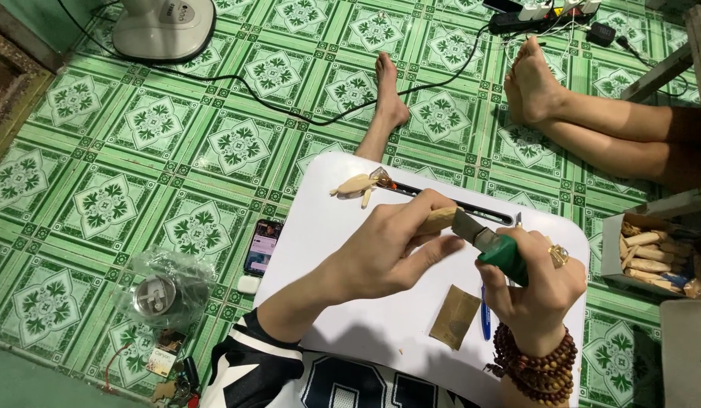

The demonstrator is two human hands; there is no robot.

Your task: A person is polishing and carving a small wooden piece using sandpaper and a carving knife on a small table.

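My left hand (392, 242) grips a small pale wooden piece (438, 220) over the white lap table (343, 219). My right hand (535, 283), with a ring and a brown bead bracelet, holds a utility knife with a green handle (504, 255); its blade (471, 228) rests against the wooden piece. A small carved wooden figure (354, 185) lies near the table's far edge. A brown square of sandpaper (454, 317) and a blue pen (485, 317) lie on the table near my right wrist.
A cardboard box (653, 253) of pale wooden pieces stands at the right. A phone (263, 245), a white eraser (248, 284) and a can in a plastic bag (165, 291) lie on the green tiled floor. Another person's legs (592, 125), a fan base (165, 26) and a power strip (532, 15) lie beyond.
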